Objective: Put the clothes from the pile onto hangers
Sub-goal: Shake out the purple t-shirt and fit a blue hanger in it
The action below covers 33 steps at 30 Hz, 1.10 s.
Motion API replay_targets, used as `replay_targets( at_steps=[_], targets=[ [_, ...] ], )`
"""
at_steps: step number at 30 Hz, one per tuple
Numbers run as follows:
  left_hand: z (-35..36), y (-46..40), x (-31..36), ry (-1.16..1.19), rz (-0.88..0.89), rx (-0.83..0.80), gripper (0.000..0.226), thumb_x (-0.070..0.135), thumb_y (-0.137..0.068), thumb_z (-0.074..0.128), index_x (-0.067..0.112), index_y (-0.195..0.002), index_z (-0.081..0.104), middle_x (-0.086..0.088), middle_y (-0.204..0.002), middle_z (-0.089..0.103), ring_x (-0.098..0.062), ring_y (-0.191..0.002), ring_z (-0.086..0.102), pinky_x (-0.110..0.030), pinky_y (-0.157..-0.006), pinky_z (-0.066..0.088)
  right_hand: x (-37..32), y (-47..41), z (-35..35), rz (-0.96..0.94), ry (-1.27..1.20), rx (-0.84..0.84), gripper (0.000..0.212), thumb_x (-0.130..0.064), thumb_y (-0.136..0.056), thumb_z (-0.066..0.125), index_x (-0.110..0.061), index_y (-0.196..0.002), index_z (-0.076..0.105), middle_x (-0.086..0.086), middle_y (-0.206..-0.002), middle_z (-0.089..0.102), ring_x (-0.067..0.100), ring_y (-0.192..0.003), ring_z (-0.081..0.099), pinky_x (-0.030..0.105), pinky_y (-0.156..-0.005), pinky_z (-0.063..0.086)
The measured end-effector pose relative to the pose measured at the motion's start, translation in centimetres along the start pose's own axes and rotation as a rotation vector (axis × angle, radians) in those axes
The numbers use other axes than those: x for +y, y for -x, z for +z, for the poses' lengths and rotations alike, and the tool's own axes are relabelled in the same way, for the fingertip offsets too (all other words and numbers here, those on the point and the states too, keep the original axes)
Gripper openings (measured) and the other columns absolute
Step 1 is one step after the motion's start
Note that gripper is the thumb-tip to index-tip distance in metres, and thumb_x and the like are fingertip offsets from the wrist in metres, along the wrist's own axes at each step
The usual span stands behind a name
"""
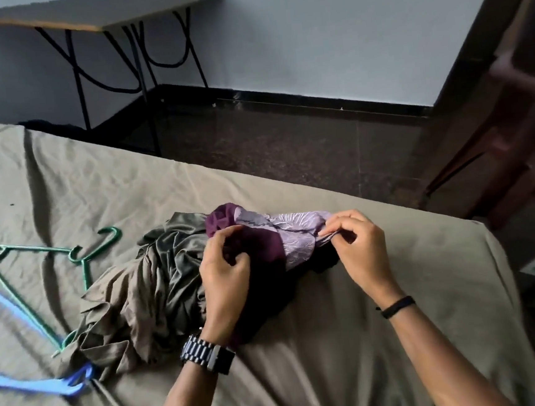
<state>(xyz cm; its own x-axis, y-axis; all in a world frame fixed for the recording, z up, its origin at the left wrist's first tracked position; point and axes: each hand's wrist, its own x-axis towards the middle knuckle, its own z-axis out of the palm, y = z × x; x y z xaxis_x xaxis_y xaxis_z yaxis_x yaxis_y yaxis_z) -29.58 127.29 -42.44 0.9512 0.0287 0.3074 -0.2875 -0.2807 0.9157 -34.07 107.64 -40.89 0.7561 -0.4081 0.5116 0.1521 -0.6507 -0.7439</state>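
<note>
A pile of clothes lies in the middle of the bed: a crumpled olive-grey garment (145, 297) on the left and a purple garment (263, 239) with a pale lilac patterned part on the right. My left hand (225, 271) grips the dark purple cloth with curled fingers. My right hand (357, 243) pinches the lilac edge of the same garment. Left of the pile lie a green hanger (83, 257) and a blue hanger (32, 382), the olive garment overlapping their near ends.
The bed (339, 374) has a wrinkled grey-green sheet; its far edge runs diagonally behind the pile. Beyond it is dark floor, a folding table (103, 10) by the wall, and a brown wooden chair (506, 136) at right.
</note>
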Motion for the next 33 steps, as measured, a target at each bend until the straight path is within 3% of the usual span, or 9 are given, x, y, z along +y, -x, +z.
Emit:
replay_targets(
  at_steps=[3,5,8,11,15,20,24,27,33],
  targets=[
    [0.7,0.1,0.3,0.385,-0.262,0.059,0.042,0.002,-0.066,0.048,0.025,-0.099,0.061,-0.005,-0.097,0.062,-0.014,-0.084,0.055,-0.026,-0.076,0.044,1.2,0.5,-2.1,0.086,0.028,-0.066,0.039,0.018,-0.074,0.051,-0.013,-0.077,0.074,-0.004,-0.090,0.063,0.000,-0.081,0.061,0.017,-0.078,0.049],
    [1.5,0.7,0.4,0.551,-0.499,0.032,0.029,0.008,-0.075,0.052,0.021,-0.099,0.057,-0.006,-0.088,0.058,-0.013,-0.076,0.053,-0.027,-0.071,0.045,2.5,1.1,-3.2,0.303,0.095,-0.390,0.042,0.013,-0.082,0.045,-0.019,-0.092,0.071,0.004,-0.099,0.064,0.007,-0.067,0.064,0.028,-0.061,0.057],
    [2.5,2.3,0.9,0.592,-0.741,-0.138,0.007,0.013,-0.089,0.058,0.010,-0.092,0.063,-0.006,-0.080,0.065,-0.017,-0.076,0.062,-0.035,-0.075,0.052,3.3,1.9,-3.7,0.357,0.216,-0.524,0.033,0.000,-0.087,0.048,-0.020,-0.099,0.071,0.000,-0.095,0.062,0.016,-0.064,0.066,0.021,-0.053,0.049],
    [3.4,3.6,1.3,0.442,-0.628,-0.263,0.025,0.007,-0.086,0.063,0.008,-0.111,0.064,-0.006,-0.105,0.069,-0.019,-0.098,0.063,-0.037,-0.096,0.049,1.9,1.8,-3.2,0.397,0.048,-0.402,0.015,-0.028,-0.091,0.059,-0.025,-0.087,0.072,-0.017,-0.075,0.067,0.006,-0.071,0.063,0.029,-0.071,0.051],
    [4.5,5.4,3.2,0.342,-0.421,-0.516,0.046,-0.008,-0.088,0.055,0.027,-0.118,0.056,0.009,-0.107,0.066,0.001,-0.099,0.060,-0.015,-0.092,0.045,-0.1,0.5,-1.3,0.501,-0.179,-0.528,0.054,-0.068,-0.074,0.058,-0.022,-0.098,0.073,-0.007,-0.095,0.073,0.009,-0.097,0.066,0.030,-0.087,0.049],
    [4.8,6.1,3.4,0.282,-0.314,-0.807,0.038,0.004,-0.090,0.058,0.032,-0.116,0.061,0.006,-0.091,0.068,-0.004,-0.086,0.059,-0.020,-0.084,0.047,0.8,0.0,-1.8,0.559,-0.275,-0.505,0.014,-0.009,-0.090,0.060,-0.003,-0.099,0.069,0.008,-0.095,0.070,0.018,-0.091,0.064,0.034,-0.089,0.050],
    [5.2,5.1,4.5,0.293,-0.359,-0.444,0.015,0.008,-0.095,0.051,0.014,-0.087,0.061,-0.002,-0.072,0.058,-0.007,-0.058,0.055,-0.015,-0.052,0.044,0.3,0.2,-5.0,0.718,-0.766,-0.336,0.019,-0.001,-0.096,0.046,-0.001,-0.098,0.065,0.003,-0.080,0.071,0.011,-0.074,0.067,0.018,-0.061,0.051],
    [5.6,3.3,5.4,0.363,-0.485,-0.284,0.015,0.015,-0.098,0.047,0.011,-0.084,0.052,-0.008,-0.075,0.058,-0.015,-0.052,0.058,-0.022,-0.041,0.046,-0.5,0.1,-7.3,0.702,-0.921,-0.275,0.021,-0.002,-0.096,0.044,0.000,-0.101,0.065,0.006,-0.085,0.072,0.010,-0.074,0.068,0.019,-0.062,0.053],
    [8.6,0.1,9.3,0.338,-0.837,-0.816,0.062,0.067,-0.092,0.023,0.013,-0.103,0.053,-0.012,-0.089,0.065,-0.015,-0.045,0.057,-0.023,-0.049,0.032,-2.9,-0.5,-10.3,0.599,-1.039,-0.174,0.019,0.000,-0.093,0.047,-0.003,-0.090,0.065,0.006,-0.079,0.071,0.011,-0.073,0.067,0.019,-0.064,0.053]
  ],
)
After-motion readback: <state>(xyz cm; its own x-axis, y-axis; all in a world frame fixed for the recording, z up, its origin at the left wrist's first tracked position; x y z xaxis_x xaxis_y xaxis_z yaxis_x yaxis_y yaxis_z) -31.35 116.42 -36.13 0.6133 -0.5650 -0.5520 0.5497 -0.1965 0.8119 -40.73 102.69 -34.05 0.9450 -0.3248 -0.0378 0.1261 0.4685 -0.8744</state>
